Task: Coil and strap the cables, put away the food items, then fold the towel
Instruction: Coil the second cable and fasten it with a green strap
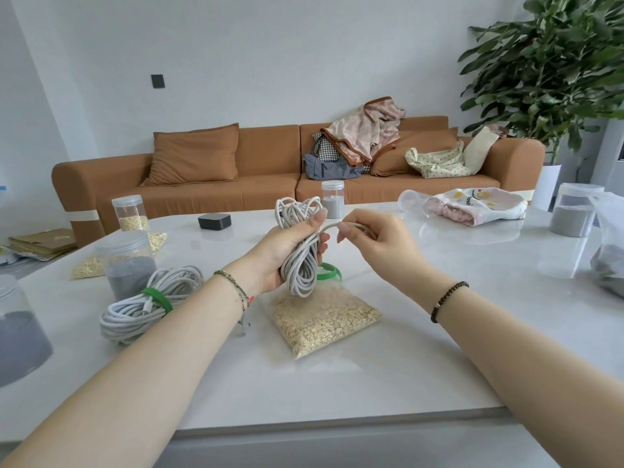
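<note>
Coiling the second cable [299, 271] above the worktop [439, 315]: gripping the bundle with the left hand [287, 248], pinching the loose end with the right hand [371, 238]. Done already, by the look of it: one strapped cable [128, 319] at the left. Waiting just behind the bundle: a loose green strap [329, 272]. Still to put away: a bag of oats [324, 319] below the bundle. Still to fold: the towel [479, 206], far right. Around the edges: a jar with oats [130, 214] and jars with grey powder [130, 271].
</note>
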Available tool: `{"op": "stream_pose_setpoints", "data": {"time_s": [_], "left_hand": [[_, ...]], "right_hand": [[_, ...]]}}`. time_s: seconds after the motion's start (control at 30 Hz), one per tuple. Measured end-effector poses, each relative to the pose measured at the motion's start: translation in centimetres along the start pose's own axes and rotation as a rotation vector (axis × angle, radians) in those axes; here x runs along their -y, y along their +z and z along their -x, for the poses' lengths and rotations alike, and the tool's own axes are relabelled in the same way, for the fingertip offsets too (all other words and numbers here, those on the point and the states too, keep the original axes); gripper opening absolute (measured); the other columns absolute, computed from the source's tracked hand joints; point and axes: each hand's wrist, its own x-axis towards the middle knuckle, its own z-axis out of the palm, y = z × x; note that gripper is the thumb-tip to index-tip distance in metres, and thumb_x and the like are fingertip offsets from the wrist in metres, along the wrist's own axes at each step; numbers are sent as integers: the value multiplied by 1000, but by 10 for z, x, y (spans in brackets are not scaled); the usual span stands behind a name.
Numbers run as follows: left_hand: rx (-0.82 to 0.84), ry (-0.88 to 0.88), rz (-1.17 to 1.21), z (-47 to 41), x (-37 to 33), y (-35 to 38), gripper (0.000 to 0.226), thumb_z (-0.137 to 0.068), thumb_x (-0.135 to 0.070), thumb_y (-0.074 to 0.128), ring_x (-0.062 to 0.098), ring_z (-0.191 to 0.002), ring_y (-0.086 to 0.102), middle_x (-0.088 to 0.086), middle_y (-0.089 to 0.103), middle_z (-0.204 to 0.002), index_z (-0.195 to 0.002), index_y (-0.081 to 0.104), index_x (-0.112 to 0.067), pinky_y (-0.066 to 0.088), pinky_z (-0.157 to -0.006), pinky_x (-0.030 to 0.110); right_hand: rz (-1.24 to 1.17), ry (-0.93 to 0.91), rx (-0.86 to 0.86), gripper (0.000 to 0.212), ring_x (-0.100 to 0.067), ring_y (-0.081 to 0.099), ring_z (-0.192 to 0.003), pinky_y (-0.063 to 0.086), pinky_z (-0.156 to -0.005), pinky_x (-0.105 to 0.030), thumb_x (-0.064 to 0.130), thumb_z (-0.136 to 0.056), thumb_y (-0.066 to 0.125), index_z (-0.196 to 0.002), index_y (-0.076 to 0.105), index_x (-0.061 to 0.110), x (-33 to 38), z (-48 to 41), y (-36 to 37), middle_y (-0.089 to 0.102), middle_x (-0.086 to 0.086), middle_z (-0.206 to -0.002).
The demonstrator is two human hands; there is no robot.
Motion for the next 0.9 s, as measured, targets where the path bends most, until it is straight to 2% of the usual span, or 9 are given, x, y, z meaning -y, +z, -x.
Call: {"op": "stream_pose_setpoints", "data": {"time_s": [0.07,0.17,0.27,0.33,0.43,0.57,0.7,0.8,0.9], "left_hand": [[116,-104,-23,1,0,-2,44,-70,-53,73,15,-57,63,5,65,-71,-78,69,-10,57,-55,27],[341,-298,138,4,-3,-5,49,-52,-44,94,16,-59,64,5,65,-72,-77,70,-8,57,-58,27],[475,-376,92,9,-6,-8,59,-43,-39,101,16,-58,63,6,63,-72,-79,68,-7,56,-56,27],[513,-454,34,14,-8,-7,60,-43,-36,102,15,-53,61,6,63,-68,-80,65,-8,55,-53,26],[580,-586,-48,17,-10,-5,66,-48,-34,101,12,-47,59,4,60,-62,-89,56,-9,52,-48,22],[704,-705,-174,17,-10,-6,71,-53,-46,96,10,-46,57,2,58,-61,-96,54,-9,49,-47,19],[773,-717,-174,17,-10,-5,62,-63,-51,89,9,-46,57,0,58,-60,-96,56,-10,48,-49,19],[729,-674,-105,16,-11,-7,50,-64,-35,86,12,-46,57,3,58,-60,-96,59,-9,49,-49,21],[715,-640,-57,13,-8,-11,42,-68,-30,78,13,-48,57,5,57,-62,-99,60,-8,49,-51,22]], "right_hand": [[96,-140,-66,23,-9,40,-53,29,-53,-24,28,-97,63,-77,66,19,0,1,1,53,17,-60],[126,-291,-173,17,-10,47,-63,34,-57,-21,21,-92,69,-79,66,12,4,0,0,55,5,-70],[1,-241,-241,21,-6,47,-67,33,-60,-16,21,-83,81,-72,64,12,9,-3,-3,55,7,-69],[-31,-189,-206,25,-7,48,-66,36,-60,-20,24,-79,83,-69,63,13,10,-3,-4,56,8,-66],[-87,-117,-104,23,-16,49,-61,39,-58,-28,27,-79,83,-70,66,13,10,-2,0,61,-2,-64],[-241,-58,10,20,-13,43,-57,35,-56,-28,18,-83,80,-74,68,4,15,-3,5,56,-21,-63],[-290,21,35,22,-4,42,-49,33,-53,-12,15,-89,74,-75,66,1,13,-2,6,50,10,-52],[-256,73,-12,32,-5,38,-49,31,-52,-14,27,-90,72,-69,64,5,10,-3,5,45,12,-49],[-240,124,-47,37,-6,39,-48,33,-55,-21,32,-92,70,-70,63,3,7,-4,3,43,8,-48]]}}
